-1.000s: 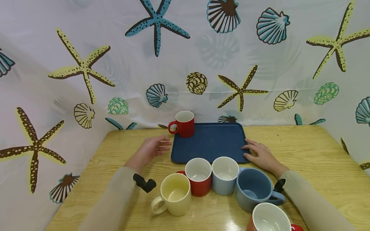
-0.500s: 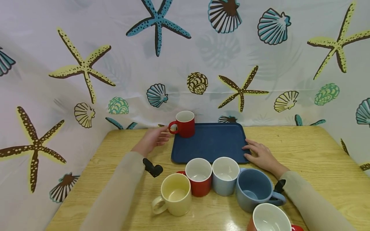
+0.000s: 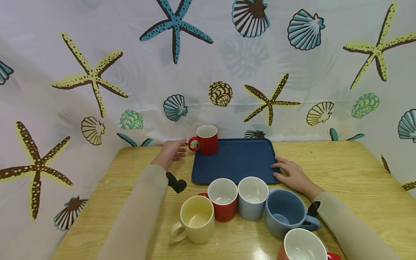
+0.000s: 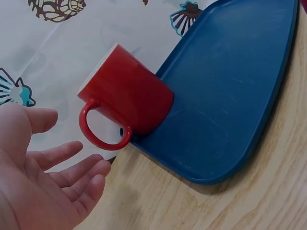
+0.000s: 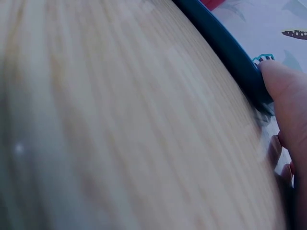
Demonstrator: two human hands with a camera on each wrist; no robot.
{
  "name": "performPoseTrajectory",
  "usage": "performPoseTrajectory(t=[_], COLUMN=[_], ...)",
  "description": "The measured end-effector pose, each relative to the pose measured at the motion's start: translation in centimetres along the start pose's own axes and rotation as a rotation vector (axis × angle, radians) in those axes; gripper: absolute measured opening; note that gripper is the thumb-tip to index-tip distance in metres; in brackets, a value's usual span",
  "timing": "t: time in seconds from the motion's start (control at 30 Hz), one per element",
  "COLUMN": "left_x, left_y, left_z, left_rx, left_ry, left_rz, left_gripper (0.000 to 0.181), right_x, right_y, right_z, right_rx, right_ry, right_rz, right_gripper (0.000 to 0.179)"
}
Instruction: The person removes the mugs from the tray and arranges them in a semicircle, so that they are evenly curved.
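Observation:
A red mug [image 3: 208, 141] stands upright on the back left corner of a blue tray [image 3: 240, 162], its handle pointing left over the edge. My left hand [image 3: 171, 152] is just left of that handle. In the left wrist view its fingers [image 4: 72, 179] are spread and loosely bent, with a gap between them and the mug. My right hand [image 3: 294, 176] rests at the tray's right edge near the front corner, fingers relaxed. The right wrist view shows the thumb [image 5: 283, 88] against the tray's rim; the other fingers are mostly hidden there.
In front of the tray stand a yellow mug [image 3: 197, 219], a second red mug [image 3: 225, 211], a light blue mug [image 3: 251, 209] and a darker blue mug [image 3: 281, 225]. Another red mug [image 3: 303, 247] is partly cut off at the bottom. A patterned curtain [image 3: 208, 72] hangs behind the wooden table [image 3: 325, 162].
My left hand has moved forward along the table's left side to beside the red mug's handle. The right hand, the tray and the mugs stay in place.

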State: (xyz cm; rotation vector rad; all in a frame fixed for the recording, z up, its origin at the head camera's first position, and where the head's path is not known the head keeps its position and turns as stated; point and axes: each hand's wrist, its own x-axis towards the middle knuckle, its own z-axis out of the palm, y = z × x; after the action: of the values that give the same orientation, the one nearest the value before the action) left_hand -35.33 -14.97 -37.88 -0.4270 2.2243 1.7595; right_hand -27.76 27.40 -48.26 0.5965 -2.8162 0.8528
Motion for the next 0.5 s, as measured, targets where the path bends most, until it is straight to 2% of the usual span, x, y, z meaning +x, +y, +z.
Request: performPoseTrajectory(t=[0.23, 0.5], left_x=[0.4, 1.3], left_y=[-0.1, -0.8], left_z=[0.4, 1.3], left_rx=[-0.004, -0.036], left_ry=[0.016, 0.02], left_rz=[-0.005, -0.006], left_gripper=[0.054, 0.058], right_x=[0.3, 0.1], right_y=[0.3, 0.8], right_z=[0.1, 0.3], right_rx=[0.009, 0.01], right_ry=[0.003, 0.004], right_rz=[0.002, 0.0], right_gripper=[0.031, 0.032])
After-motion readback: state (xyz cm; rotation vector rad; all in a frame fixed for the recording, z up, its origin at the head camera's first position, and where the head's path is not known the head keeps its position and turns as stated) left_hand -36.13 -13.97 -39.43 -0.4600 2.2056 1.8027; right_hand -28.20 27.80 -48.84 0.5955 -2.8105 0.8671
